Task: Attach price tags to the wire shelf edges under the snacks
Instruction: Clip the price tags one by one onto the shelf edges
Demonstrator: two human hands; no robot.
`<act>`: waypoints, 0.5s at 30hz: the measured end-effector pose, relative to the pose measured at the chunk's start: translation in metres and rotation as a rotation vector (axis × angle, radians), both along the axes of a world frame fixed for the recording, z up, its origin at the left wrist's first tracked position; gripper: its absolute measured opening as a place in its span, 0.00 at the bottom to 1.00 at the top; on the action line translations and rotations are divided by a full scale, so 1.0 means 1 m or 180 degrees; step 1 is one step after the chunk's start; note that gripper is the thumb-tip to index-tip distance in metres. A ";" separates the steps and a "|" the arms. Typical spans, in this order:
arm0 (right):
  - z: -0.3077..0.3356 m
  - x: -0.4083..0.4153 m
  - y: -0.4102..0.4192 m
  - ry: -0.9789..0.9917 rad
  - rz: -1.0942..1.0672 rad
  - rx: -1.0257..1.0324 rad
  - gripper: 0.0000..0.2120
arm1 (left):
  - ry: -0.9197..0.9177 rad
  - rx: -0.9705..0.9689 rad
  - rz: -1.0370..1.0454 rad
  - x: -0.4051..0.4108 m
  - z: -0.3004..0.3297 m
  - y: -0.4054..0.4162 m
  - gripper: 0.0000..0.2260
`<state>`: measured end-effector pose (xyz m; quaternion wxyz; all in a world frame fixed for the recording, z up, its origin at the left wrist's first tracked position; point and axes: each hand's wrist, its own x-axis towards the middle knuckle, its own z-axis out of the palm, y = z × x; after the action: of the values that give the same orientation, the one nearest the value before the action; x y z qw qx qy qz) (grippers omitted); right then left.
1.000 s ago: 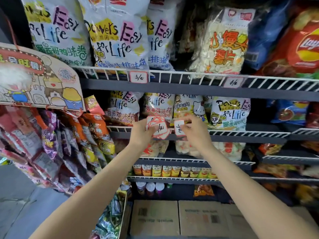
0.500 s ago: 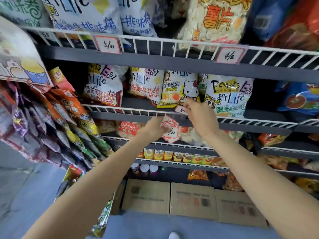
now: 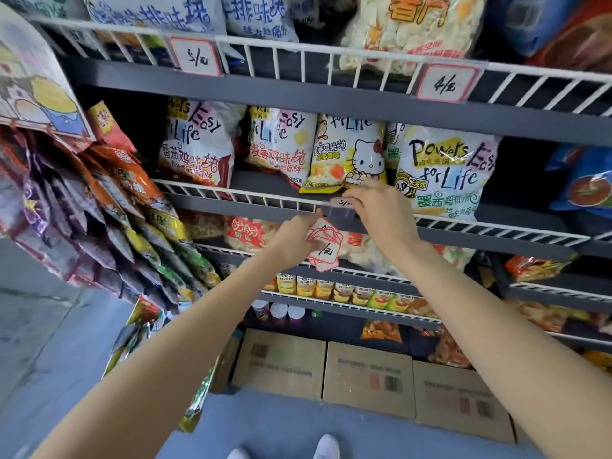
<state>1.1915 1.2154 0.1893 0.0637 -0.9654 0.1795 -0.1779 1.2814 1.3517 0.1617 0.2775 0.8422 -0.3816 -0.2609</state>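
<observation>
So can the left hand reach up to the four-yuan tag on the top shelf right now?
Probably not freely: the left hand grips a stack of price tags, so its fingers are occupied. The path up to the 4 tag looks unobstructed, though.

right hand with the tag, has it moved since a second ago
Yes. The right hand went from level with the left hand's stack of red-bordered tags up to the white wire shelf edge under the Hello Kitty bag.
</observation>
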 end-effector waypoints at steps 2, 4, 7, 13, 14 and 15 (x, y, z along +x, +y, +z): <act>-0.005 0.002 0.000 -0.0003 0.0022 -0.0139 0.09 | -0.0216 0.0118 -0.0110 0.001 0.001 0.004 0.29; -0.010 0.004 0.000 0.0052 0.0007 -0.0222 0.09 | -0.0325 0.0226 -0.0198 0.002 0.002 0.008 0.29; -0.017 0.009 0.000 0.0145 -0.0053 -0.0371 0.08 | -0.0461 0.0390 -0.0340 0.006 0.002 0.011 0.30; -0.023 0.011 0.009 -0.0003 -0.0178 -0.0593 0.12 | -0.0614 0.0554 -0.0508 0.013 0.004 0.010 0.30; -0.024 0.011 0.010 -0.0024 -0.0221 -0.0654 0.13 | -0.0631 0.0564 -0.0525 0.013 0.004 0.009 0.30; -0.026 0.010 0.011 -0.0046 -0.0234 -0.0690 0.13 | -0.0645 0.0577 -0.0536 0.014 0.004 0.009 0.30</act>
<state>1.2020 1.2260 0.1637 -0.0463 -0.9581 0.1940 -0.2054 1.2952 1.3605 0.1661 0.1377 0.8508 -0.4517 -0.2303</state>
